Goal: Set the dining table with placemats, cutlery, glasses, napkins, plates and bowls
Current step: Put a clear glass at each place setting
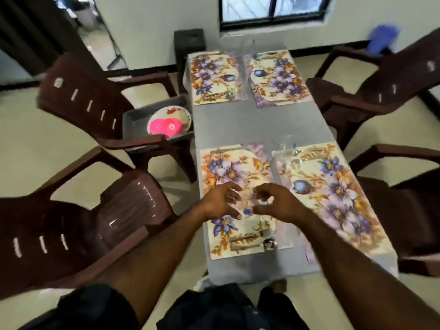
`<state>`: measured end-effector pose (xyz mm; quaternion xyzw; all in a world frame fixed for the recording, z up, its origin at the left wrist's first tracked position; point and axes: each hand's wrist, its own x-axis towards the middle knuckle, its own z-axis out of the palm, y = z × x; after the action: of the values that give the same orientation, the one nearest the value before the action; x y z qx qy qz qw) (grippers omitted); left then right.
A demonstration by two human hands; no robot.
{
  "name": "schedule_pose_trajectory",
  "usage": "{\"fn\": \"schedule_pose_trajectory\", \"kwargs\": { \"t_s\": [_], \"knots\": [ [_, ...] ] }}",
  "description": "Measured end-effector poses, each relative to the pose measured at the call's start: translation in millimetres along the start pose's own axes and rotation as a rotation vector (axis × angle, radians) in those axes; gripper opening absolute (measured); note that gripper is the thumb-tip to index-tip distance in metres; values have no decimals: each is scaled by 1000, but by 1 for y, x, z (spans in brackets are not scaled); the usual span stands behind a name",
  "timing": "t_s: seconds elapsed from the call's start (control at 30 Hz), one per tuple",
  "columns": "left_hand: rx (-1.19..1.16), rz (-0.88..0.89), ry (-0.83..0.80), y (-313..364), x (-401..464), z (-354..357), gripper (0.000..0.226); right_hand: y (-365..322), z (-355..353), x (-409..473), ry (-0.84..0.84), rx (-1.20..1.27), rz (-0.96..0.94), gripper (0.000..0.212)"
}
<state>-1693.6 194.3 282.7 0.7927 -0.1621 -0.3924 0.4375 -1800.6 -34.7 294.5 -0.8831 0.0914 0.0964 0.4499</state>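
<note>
Four floral placemats lie on the grey-clothed table (240, 125). Both my hands hover over the near left placemat (226, 172). My right hand (278, 203) curls in a C around a faint clear glass (248, 200). My left hand (220, 203) is beside the glass with its fingers spread. A fork and spoon (252, 242) lie at this mat's near edge. Another clear glass (287, 147) stands by the near right placemat (333, 194). The far placemats (215, 77) (278, 79) have cutlery and a glass (248, 50) near them, all blurred.
A grey tray (133, 117) on the left chair's seat holds a floral plate (177, 114) and pink bowls (165, 126). Dark brown plastic chairs (78, 96) (59, 232) (385, 86) (409, 201) flank the table. A dark stool (189, 41) stands at the far end.
</note>
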Motion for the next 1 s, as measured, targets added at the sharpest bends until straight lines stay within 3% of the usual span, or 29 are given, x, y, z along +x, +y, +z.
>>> {"fn": "schedule_pose_trajectory", "kwargs": {
  "t_s": [0.13,0.27,0.37,0.47,0.6,0.73,1.0],
  "knots": [
    [117,94,-100,0,-8,8,84,-13,12,-53,164,12,161,69],
    [257,186,-58,6,-17,20,67,-17,9,-90,407,-9,359,69],
    [349,160,-39,0,-26,21,52,-8,12,-116,575,-104,430,63],
    [544,121,-110,-17,-33,21,47,0,26,-143,654,-153,542,80],
    [647,95,-195,-37,-22,18,35,-11,39,-158,622,-255,654,74],
    [774,185,-240,-8,-25,22,54,-19,42,-152,522,-326,703,73],
    [1101,375,-366,-4,31,26,62,-42,43,-114,432,-387,837,75]
  ]
}}
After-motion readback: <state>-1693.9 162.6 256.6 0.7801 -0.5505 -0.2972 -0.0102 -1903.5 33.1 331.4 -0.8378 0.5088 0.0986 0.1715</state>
